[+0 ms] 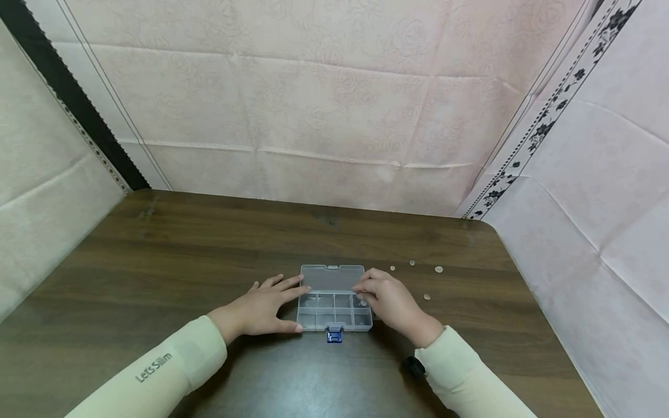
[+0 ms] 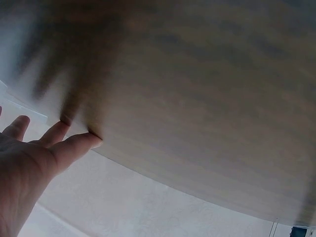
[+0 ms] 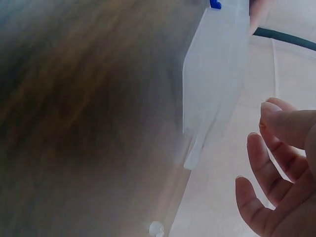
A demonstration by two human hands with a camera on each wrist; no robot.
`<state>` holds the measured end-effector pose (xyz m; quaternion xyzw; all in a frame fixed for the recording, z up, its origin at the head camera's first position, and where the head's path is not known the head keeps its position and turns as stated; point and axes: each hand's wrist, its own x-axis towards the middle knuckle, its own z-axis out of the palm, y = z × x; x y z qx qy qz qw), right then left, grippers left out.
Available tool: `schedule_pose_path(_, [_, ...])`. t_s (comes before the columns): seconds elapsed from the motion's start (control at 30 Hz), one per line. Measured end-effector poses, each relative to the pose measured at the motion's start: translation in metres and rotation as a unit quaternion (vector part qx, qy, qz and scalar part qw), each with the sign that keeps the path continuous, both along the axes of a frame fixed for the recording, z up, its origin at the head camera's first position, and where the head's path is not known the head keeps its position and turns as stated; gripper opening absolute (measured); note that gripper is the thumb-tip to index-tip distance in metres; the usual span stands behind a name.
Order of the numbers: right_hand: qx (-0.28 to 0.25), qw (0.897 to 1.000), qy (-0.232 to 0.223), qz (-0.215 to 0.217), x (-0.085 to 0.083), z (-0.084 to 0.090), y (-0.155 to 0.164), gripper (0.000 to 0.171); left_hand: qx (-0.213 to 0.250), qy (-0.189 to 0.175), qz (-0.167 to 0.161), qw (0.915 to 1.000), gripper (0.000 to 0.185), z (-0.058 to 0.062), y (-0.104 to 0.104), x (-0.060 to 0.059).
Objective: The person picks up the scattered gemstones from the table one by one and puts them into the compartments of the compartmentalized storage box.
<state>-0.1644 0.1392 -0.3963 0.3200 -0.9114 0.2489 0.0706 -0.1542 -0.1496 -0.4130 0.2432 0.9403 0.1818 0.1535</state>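
A clear plastic compartment box (image 1: pixel 334 319) lies on the table with its lid (image 1: pixel 332 277) folded back, away from me. My left hand (image 1: pixel 269 305) spreads along its left side, thumb at the near left corner and fingertips touching the far left edge. Over the box's right side is my right hand (image 1: pixel 389 299), thumb and index fingertips together. Whether a small piece is between them cannot be seen. Below these fingertips, a small pale disc (image 1: pixel 363 302) shows in a far right compartment. In the right wrist view, the box side (image 3: pixel 215 74) is beyond the right hand (image 3: pixel 281 173).
Several small pale discs lie on the brown table (image 1: pixel 209 249) right of the box, among them one disc (image 1: pixel 438 269) and another disc (image 1: pixel 427 296). A blue latch (image 1: pixel 334 335) sticks out at the box's near edge. Pale patterned cloth (image 1: pixel 324 104) hangs around the table.
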Motion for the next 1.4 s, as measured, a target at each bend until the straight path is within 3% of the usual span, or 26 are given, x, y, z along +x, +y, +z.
schedule_pose_path(0.37, [0.023, 0.999, 0.018, 0.025, 0.002, -0.002, -0.012, 0.016, -0.001, -0.001, 0.000, 1.0000, 0.081, 0.002, 0.001, 0.000])
schedule_pose_path(1.0, [0.056, 0.998, 0.009, 0.016, 0.002, -0.004, -0.020, 0.014, -0.006, 0.000, 0.001, 1.0000, 0.081, 0.002, 0.001, 0.000])
schedule_pose_path(1.4, [0.074, 0.997, 0.009, 0.008, 0.007, 0.000, -0.015, 0.058, -0.011, -0.004, 0.004, 0.9999, 0.082, 0.002, 0.001, -0.001])
